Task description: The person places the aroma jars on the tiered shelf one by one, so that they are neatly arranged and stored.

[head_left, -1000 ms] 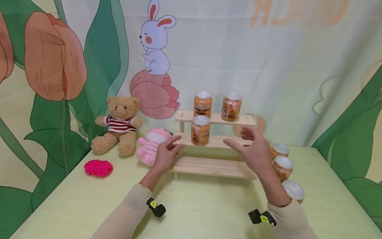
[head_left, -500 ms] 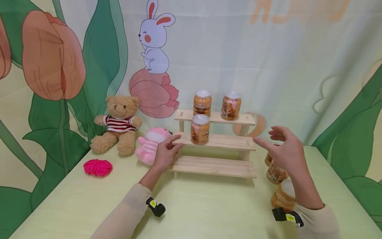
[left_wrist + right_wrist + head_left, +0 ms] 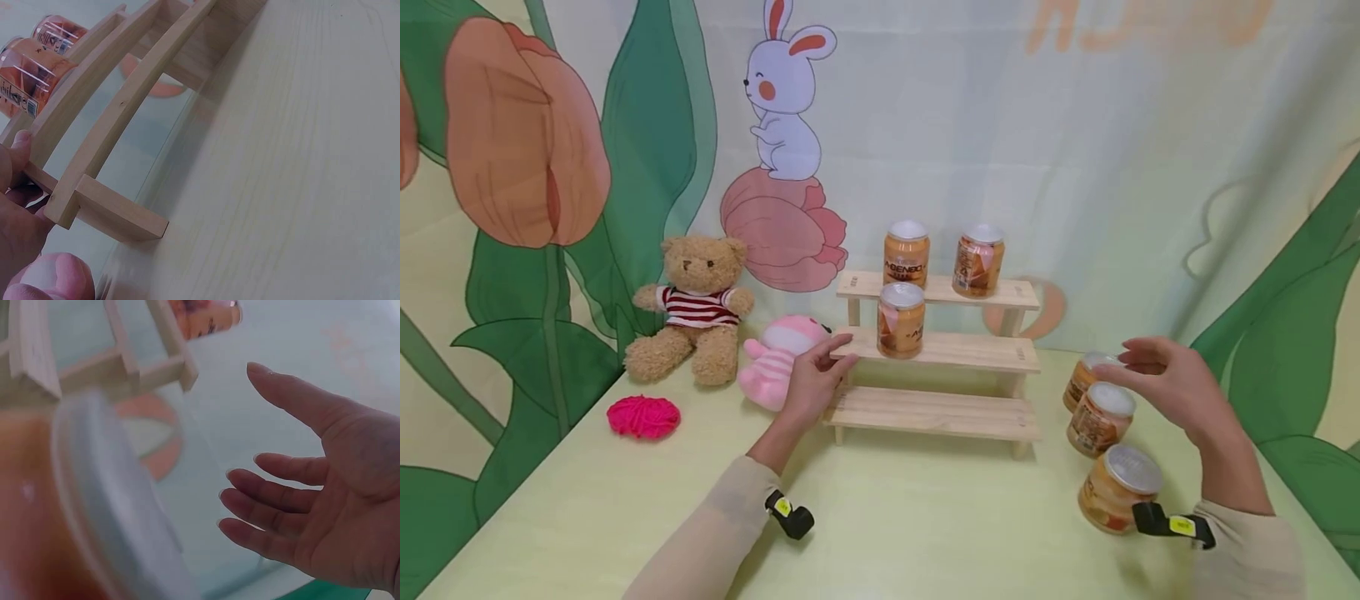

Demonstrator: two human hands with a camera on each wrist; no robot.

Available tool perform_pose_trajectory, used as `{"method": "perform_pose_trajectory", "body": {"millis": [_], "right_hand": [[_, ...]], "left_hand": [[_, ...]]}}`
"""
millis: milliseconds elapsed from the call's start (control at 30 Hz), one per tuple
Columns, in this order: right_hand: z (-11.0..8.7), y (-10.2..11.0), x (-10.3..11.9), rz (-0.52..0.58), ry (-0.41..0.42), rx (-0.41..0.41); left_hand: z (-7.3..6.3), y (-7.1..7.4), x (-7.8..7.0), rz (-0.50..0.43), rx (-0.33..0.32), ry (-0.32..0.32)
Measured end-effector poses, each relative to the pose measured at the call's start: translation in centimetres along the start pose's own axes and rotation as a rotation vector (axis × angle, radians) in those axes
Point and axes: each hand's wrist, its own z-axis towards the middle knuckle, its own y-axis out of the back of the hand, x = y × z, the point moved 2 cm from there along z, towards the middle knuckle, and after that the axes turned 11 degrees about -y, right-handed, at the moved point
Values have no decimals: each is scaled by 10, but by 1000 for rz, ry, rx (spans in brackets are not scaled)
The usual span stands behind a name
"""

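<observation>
My left hand grips the left end of the three-tier wooden display rack at its middle step. In the left wrist view a fingertip lies against that step, with other fingers curled beneath. Two orange cans stand on the top step, and one orange can stands on the left of the middle step. On the right, my right hand hovers beside several upright cans, nearest the rear can and the middle can. Its fingers are spread apart from the thumb, holding nothing in the right wrist view.
Closest to me in the right group stands a can, beside my right wrist. A pink plush toy sits against the rack's left side. Farther left are a teddy bear and a pink yarn ball. A printed curtain hangs behind.
My right hand has moved right, from in front of the rack to the cans at the right. The left hand stays at the rack's end, and the cans on the rack keep their places.
</observation>
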Motion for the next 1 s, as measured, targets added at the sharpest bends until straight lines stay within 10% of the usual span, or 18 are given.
{"method": "perform_pose_trajectory", "body": {"millis": [400, 1000], "right_hand": [[13, 7, -60, -20, 7, 127], [27, -22, -86, -16, 67, 225]], "left_hand": [[1, 0, 0, -13, 15, -2], [0, 1, 0, -2, 14, -6]]}}
